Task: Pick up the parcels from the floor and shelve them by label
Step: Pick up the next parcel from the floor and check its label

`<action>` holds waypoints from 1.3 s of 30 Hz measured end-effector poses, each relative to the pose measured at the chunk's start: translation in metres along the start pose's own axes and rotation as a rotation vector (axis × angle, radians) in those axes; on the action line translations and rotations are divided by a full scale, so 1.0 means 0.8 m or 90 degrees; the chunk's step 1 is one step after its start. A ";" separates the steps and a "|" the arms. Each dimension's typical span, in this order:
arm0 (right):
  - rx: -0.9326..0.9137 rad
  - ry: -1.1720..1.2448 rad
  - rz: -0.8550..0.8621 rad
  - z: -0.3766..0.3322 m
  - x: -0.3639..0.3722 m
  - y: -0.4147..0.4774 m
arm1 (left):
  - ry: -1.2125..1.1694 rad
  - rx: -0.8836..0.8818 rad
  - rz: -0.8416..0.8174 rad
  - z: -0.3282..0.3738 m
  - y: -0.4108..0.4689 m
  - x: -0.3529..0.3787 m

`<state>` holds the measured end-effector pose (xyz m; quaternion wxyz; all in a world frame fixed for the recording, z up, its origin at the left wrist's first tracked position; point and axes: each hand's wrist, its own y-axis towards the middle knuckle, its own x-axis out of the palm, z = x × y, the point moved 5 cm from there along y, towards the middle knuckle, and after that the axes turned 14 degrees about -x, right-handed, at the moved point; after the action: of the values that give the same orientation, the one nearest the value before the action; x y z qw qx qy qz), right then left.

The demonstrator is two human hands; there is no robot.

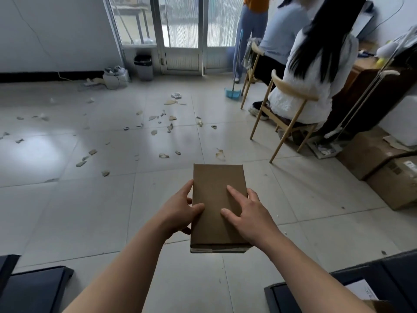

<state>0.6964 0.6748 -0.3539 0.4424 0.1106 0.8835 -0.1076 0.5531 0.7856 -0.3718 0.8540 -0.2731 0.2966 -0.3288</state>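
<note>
A plain brown cardboard parcel (216, 190) is held flat in front of me above the tiled floor, its long side pointing away. My left hand (180, 211) grips its left edge, thumb on top and fingers underneath. My right hand (246, 213) holds the right edge, with index finger and thumb spread on the top face. No label shows on the upper side. Tape runs along the near end.
Two people sit on wooden chairs (291, 109) at the right; a third stands by the glass doors (182, 35). Brown cartons (383, 166) sit on the floor at right. Debris bits (158, 123) litter the tiles. Dark flat containers (33, 288) lie at both lower corners. A bin (143, 67) stands by the doors.
</note>
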 end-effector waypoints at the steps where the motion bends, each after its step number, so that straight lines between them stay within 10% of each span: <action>1: -0.004 0.003 0.001 -0.013 -0.012 -0.004 | -0.002 0.006 -0.005 0.010 -0.016 -0.006; 39: -0.122 0.160 0.087 -0.247 -0.141 -0.106 | -0.076 0.115 0.226 0.059 -0.301 -0.133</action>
<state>0.5878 0.6396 -0.1390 0.3430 0.1402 0.9285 0.0222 0.4249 0.7224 -0.1456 0.9357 -0.1577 0.2580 -0.1816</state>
